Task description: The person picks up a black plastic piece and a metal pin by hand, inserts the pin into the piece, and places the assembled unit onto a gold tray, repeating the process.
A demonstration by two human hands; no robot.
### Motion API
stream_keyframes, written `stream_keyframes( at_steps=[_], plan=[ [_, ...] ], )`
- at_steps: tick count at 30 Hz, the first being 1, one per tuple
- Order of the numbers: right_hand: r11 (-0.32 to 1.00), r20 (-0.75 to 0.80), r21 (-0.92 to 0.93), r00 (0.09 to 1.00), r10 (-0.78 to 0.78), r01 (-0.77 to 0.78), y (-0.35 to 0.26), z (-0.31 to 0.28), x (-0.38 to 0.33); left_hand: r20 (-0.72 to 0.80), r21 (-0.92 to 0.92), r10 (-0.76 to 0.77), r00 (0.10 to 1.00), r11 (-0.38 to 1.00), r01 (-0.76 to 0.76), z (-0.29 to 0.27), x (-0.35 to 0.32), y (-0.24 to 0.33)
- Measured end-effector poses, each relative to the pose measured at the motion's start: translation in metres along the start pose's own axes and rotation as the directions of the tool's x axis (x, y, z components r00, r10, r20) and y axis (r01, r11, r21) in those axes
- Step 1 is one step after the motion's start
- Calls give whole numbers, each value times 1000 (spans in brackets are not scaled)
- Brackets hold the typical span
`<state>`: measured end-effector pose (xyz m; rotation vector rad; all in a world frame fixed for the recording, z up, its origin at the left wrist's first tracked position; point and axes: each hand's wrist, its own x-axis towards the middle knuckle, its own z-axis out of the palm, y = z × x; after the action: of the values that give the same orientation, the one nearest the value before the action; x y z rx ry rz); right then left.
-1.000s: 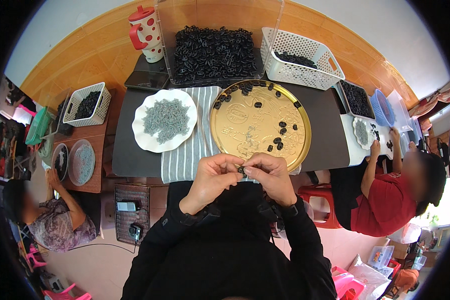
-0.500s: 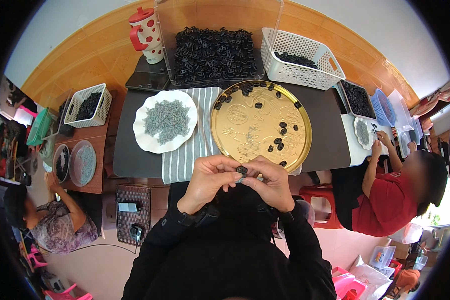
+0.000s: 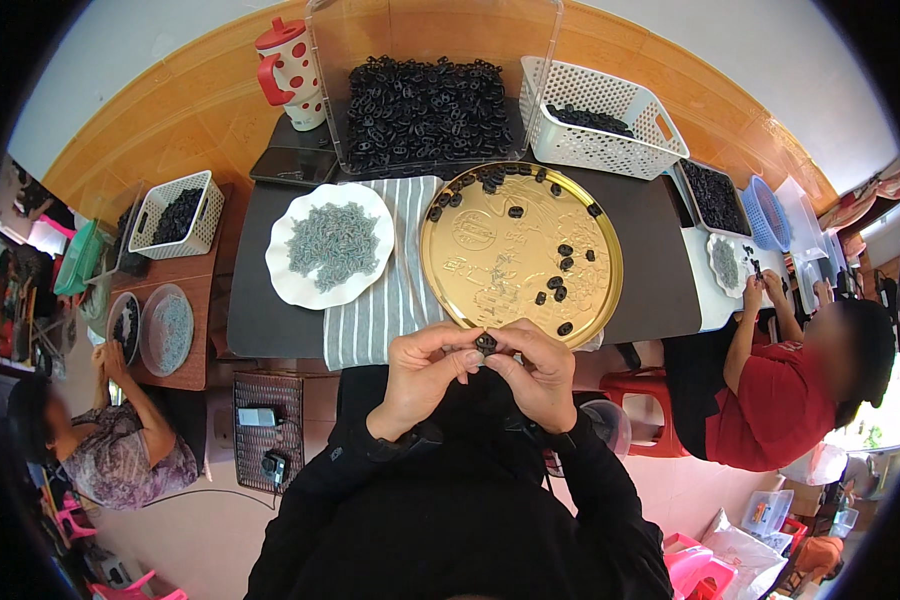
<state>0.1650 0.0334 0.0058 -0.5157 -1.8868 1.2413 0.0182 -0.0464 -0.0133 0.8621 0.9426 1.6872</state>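
Between the fingertips of both hands sits a small black plastic piece, just off the table's near edge. My left hand pinches it from the left, thumb and forefinger closed on it. My right hand grips its other side the same way. Beyond the hands lies a round gold tray with several similar black pieces on it, most along its far rim. To its left, a white scalloped plate bears a heap of small grey-green parts. Whether one of those is also in my fingers, I cannot tell.
A striped cloth lies under the plate and tray. Behind stand a clear bin of black pieces, a white perforated basket, a dotted tumbler and a dark phone. Two co-workers sit left and right.
Both hands have shifted slightly and turned the black piece a little between the fingertips. The tray and plate hold the same places. Both co-workers' hands have moved a little.
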Motion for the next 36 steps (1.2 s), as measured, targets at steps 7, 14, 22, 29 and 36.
stream_keyframes(
  at_steps=[7,14,22,29,36],
  plan=[
    [998,-44,-15,997,-56,55,1,6,-6,-28,7,50,998,999,-50,1,-4,-5],
    [995,-58,-36,994,-91,89,-1,7,-7,-32,35,91,995,995,-89,6,-6,-3],
    [993,-89,-23,989,-114,113,-1,11,-9,-95,24,175,980,985,-173,12,-12,-11],
    [989,-110,-38,983,-149,146,-2,13,-7,-93,-2,204,975,979,-205,12,-12,-16],
    [1000,-73,-6,997,-26,25,-4,8,-4,-93,20,160,983,987,-159,14,-8,-11]
  ],
)
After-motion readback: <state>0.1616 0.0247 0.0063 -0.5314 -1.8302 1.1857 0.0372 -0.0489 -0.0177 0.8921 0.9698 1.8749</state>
